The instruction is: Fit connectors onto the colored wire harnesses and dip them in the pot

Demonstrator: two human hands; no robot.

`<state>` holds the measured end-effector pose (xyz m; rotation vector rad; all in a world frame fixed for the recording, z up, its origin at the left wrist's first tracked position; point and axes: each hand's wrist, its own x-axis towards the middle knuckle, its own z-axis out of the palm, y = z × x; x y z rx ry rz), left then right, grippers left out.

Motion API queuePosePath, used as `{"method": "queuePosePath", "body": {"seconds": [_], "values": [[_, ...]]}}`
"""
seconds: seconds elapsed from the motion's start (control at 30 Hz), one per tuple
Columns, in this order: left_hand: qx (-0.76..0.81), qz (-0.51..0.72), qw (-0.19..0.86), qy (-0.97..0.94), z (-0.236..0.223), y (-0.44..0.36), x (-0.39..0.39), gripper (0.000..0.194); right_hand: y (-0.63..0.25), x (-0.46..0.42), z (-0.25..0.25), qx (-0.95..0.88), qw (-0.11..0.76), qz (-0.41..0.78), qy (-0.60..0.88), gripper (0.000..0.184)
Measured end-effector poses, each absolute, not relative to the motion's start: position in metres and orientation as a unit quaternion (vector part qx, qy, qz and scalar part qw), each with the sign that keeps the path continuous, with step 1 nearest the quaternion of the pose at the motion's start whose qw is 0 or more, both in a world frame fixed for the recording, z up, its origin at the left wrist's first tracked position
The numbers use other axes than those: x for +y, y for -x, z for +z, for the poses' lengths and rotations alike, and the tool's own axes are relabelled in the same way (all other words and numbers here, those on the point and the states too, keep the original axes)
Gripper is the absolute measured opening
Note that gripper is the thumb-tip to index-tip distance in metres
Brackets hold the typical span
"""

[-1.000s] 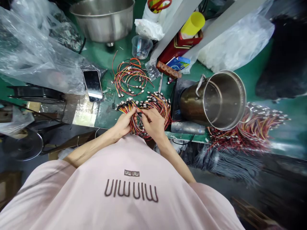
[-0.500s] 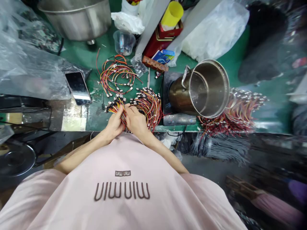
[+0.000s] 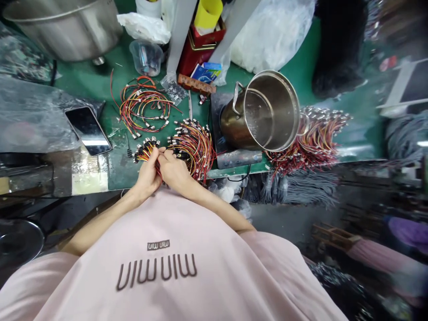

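My left hand is wrapped round a bundle of wires, whose metal-tipped connectors fan out above the thumb. Close against it, my right hand has its fingers bent and pressed together at the same bundle; what its fingertips pinch is hidden. A larger pile of red, yellow and black wires with connectors lies on the green table just right of my right hand. Beyond my hands, a loose coil of wires rests on the table.
A tall metal pot stands on a dark base to the right, with more wires beyond it. A phone lies at left. A steel basin, a plastic tub and a red tin stand at the back.
The camera view has swung, so the table's things appear further left and the table edge is tilted. Both hands stay together at the wire bundle.
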<state>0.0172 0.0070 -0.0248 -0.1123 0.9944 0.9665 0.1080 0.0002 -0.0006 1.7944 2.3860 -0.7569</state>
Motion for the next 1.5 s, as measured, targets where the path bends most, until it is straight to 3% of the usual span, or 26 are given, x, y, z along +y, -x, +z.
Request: {"method": "queuePosePath", "body": {"seconds": [0.13,0.2,0.33,0.43,0.5,0.6,0.77,0.9,1.13,1.4,1.5], "values": [[0.493,0.440,0.748,0.068,-0.024,-0.017,0.008,0.016,-0.154,0.019,-0.003,0.808,-0.069,-0.360,-0.461,0.026],[0.491,0.441,0.748,0.073,-0.023,-0.015,0.008,0.016,-0.188,0.040,-0.014,0.752,-0.122,-0.316,-0.566,0.024],[0.482,0.437,0.757,0.063,-0.017,-0.008,0.004,0.017,-0.235,0.081,-0.052,0.631,-0.026,-0.186,-0.753,0.025],[0.473,0.433,0.766,0.048,-0.014,-0.004,0.001,0.017,-0.245,0.098,-0.075,0.602,0.027,-0.201,-0.772,0.024],[0.471,0.436,0.765,0.041,-0.012,-0.003,0.000,0.018,-0.247,0.102,-0.082,0.582,0.017,-0.229,-0.780,0.018],[0.470,0.443,0.762,0.035,-0.012,-0.002,-0.001,0.018,-0.252,0.102,-0.082,0.573,-0.071,-0.268,-0.772,0.013],[0.455,0.450,0.768,0.031,-0.014,-0.003,-0.002,0.017,-0.259,0.092,-0.068,0.523,-0.301,-0.350,-0.716,0.015],[0.446,0.437,0.781,0.031,-0.015,-0.006,-0.002,0.018,-0.252,0.079,-0.049,0.455,-0.369,-0.481,-0.652,0.021],[0.435,0.435,0.786,0.055,-0.019,-0.015,0.001,0.015,-0.216,0.054,-0.014,0.460,-0.370,-0.557,-0.584,0.037],[0.396,0.444,0.802,0.049,-0.026,-0.013,0.004,0.039,-0.163,0.003,-0.008,0.606,-0.296,-0.494,-0.549,0.018],[0.388,0.426,0.817,0.030,-0.029,-0.009,0.003,0.037,-0.154,-0.010,-0.007,0.641,-0.267,-0.472,-0.543,0.013]]}}
